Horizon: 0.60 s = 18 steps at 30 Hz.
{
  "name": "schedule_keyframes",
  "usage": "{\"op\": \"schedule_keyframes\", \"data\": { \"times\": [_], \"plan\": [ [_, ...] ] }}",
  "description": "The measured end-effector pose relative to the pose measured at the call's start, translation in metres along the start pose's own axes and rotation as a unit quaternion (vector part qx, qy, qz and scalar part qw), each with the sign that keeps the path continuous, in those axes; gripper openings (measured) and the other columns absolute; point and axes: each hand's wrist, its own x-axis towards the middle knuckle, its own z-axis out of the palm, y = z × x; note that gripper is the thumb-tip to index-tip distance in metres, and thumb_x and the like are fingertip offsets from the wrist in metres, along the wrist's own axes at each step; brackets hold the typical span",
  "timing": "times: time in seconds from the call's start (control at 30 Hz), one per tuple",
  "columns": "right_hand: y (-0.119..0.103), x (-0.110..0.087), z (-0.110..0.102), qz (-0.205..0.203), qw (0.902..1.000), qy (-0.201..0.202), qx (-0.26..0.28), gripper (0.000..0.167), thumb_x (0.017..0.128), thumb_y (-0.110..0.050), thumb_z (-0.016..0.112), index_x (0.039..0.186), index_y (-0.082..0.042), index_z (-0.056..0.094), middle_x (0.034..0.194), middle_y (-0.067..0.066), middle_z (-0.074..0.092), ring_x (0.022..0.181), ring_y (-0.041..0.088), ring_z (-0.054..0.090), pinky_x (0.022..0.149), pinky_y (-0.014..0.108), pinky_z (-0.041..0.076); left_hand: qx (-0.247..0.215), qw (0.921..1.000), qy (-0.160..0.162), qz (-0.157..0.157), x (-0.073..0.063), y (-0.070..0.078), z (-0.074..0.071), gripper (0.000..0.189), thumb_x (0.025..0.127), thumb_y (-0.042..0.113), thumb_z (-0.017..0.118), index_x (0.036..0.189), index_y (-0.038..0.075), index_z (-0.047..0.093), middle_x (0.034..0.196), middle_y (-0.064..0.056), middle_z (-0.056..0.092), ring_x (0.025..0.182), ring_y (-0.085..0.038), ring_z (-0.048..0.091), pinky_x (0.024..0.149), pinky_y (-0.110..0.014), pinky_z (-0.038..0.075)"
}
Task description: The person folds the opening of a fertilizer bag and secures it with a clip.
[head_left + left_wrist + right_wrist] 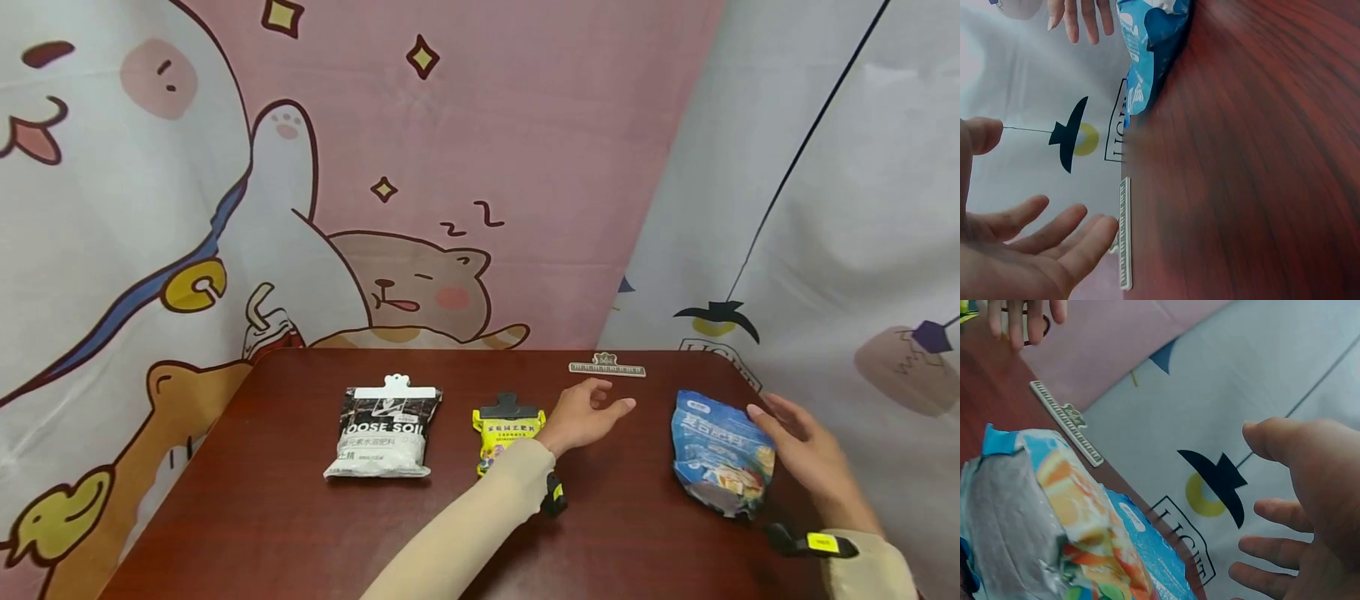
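Note:
A blue bag (722,450) of granules or powder stands at the right of the table, its upper corner by my right hand (813,458). That hand is beside the bag with fingers extended, and the right wrist view shows a gap between its fingers (1275,550) and the bag (1094,519). My left hand (588,414) hovers over the middle of the table with thumb and fingers spread, holding nothing. Beyond it, at the far edge, lies a white ruler-shaped clip (607,369). The left sleeve partly covers a small yellow bag (506,437).
A black clip (508,408) closes the top of the yellow bag. To the left, a black and white soil bag (382,437) lies with a white clip (395,388) across its top. Behind the dark red table (255,517) hangs a printed cartoon cloth (525,167).

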Motion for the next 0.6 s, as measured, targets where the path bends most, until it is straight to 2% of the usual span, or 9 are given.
{"op": "schedule_keyframes", "data": {
  "times": [0.17, 0.27, 0.47, 0.6],
  "plan": [
    [0.007, 0.009, -0.001, 0.048, 0.9982, 0.004, 0.035, 0.1, 0.096, -0.073, 0.044, 0.165, -0.011, 0.007, 0.168, 0.031, 0.01, 0.151, 0.057, 0.015, 0.114, 0.075, 0.023, -0.004, 0.9999, -0.015, -0.008, 0.012, 0.004, 0.016, 0.053, 0.093, 0.058, 0.066, 0.136, 0.027, 0.062, 0.128, 0.001, 0.067, 0.112, -0.011, 0.064, 0.096, -0.035, 0.056],
    [0.014, 0.012, -0.002, 0.077, 0.9954, 0.005, 0.057, 0.103, 0.094, -0.075, 0.045, 0.165, -0.011, 0.006, 0.169, 0.027, 0.008, 0.152, 0.054, 0.018, 0.116, 0.07, 0.027, 0.001, 0.9995, -0.028, -0.012, 0.019, 0.005, 0.027, 0.053, 0.093, 0.058, 0.066, 0.136, 0.028, 0.063, 0.126, 0.002, 0.068, 0.11, -0.011, 0.064, 0.094, -0.036, 0.056],
    [0.023, 0.019, -0.004, 0.09, 0.9897, -0.013, 0.111, 0.104, 0.094, -0.075, 0.045, 0.166, -0.013, 0.001, 0.171, 0.024, 0.004, 0.153, 0.051, 0.019, 0.117, 0.066, 0.03, -0.004, 0.999, -0.039, -0.021, 0.032, 0.004, 0.039, 0.053, 0.093, 0.059, 0.065, 0.136, 0.028, 0.063, 0.124, 0.005, 0.068, 0.109, -0.012, 0.065, 0.092, -0.037, 0.057],
    [0.028, 0.023, -0.008, 0.099, 0.985, -0.033, 0.138, 0.11, 0.091, -0.078, 0.046, 0.165, -0.015, -0.004, 0.172, 0.021, 0.0, 0.154, 0.05, 0.018, 0.118, 0.065, 0.031, -0.012, 0.998, -0.044, -0.045, 0.038, 0.002, 0.047, 0.052, 0.092, 0.061, 0.065, 0.134, 0.03, 0.063, 0.122, 0.008, 0.068, 0.109, -0.012, 0.065, 0.094, -0.038, 0.057]
  ]
}}
